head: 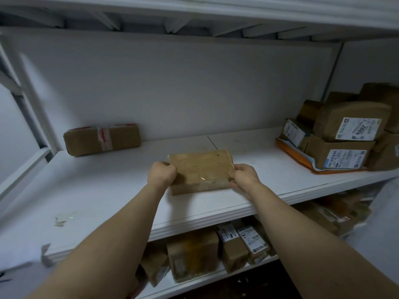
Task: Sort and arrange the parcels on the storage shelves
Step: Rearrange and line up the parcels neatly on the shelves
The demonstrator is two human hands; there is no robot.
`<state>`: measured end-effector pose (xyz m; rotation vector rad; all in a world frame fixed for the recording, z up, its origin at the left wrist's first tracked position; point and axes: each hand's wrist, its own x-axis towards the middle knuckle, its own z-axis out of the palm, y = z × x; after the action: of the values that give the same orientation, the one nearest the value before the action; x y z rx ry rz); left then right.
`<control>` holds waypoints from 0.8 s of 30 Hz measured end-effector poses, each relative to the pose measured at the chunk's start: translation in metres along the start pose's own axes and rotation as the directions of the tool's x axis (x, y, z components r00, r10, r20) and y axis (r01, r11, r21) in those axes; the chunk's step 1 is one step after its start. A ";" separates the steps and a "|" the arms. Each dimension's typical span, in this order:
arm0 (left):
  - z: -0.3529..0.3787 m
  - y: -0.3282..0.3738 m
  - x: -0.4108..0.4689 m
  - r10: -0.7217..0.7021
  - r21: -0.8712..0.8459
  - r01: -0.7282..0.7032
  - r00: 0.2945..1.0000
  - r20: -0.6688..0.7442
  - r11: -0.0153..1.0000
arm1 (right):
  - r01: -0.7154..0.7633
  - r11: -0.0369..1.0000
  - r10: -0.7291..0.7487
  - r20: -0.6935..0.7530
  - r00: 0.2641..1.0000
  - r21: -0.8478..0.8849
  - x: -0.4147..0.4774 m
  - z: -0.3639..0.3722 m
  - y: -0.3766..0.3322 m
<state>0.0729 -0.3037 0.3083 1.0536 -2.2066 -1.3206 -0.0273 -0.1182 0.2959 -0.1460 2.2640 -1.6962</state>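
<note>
Both hands hold a flat, rectangular brown parcel [199, 168] wrapped in glossy clear tape, lying mid-shelf on the smooth white shelf board [108, 186]. The left hand [161, 174] curls its fingers round the left edge; the right hand [245, 175] pinches the right edge. A cardboard box with red-printed tape [102, 139] sits back left; labelled cardboard parcels [347, 134] pile up at right.

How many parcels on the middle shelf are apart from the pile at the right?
2: the taped parcel at back left; the flat parcel gripped by left hand and right hand. None seems hidden.
</note>
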 end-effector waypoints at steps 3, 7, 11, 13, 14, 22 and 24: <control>-0.002 -0.002 0.001 0.025 -0.035 -0.025 1.000 0.019 0.999 | 0.008 1.000 -0.008 0.009 1.000 -0.001 0.000 0.000 0.006; -0.002 -0.011 0.003 0.024 -0.090 -0.020 0.999 0.046 0.996 | -0.006 1.000 0.006 0.017 1.000 -0.018 -0.004 -0.003 0.011; -0.003 -0.020 0.002 -0.110 -0.288 0.107 0.994 0.003 0.952 | -0.154 0.981 0.164 -0.077 0.984 0.116 -0.001 -0.006 0.014; -0.002 -0.019 -0.003 -0.190 -0.363 0.178 0.982 0.001 0.915 | -0.189 0.959 0.209 -0.077 0.975 0.210 -0.001 -0.007 0.017; -0.001 -0.019 -0.005 -0.213 -0.373 0.200 0.977 0.007 0.906 | -0.202 0.957 0.220 -0.068 0.973 0.210 -0.003 -0.007 0.018; 0.008 -0.017 -0.014 -0.218 -0.345 0.235 0.972 0.086 0.909 | -0.196 0.962 0.194 0.030 0.981 0.191 -0.014 -0.008 0.017; 0.008 -0.012 -0.016 -0.202 -0.365 0.222 0.975 0.093 0.904 | -0.174 0.959 0.173 0.026 0.985 0.224 -0.015 -0.013 0.015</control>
<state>0.0834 -0.2907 0.2949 1.1386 -1.8056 -1.7959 -0.0156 -0.0978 0.2877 0.0955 1.9951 -1.8369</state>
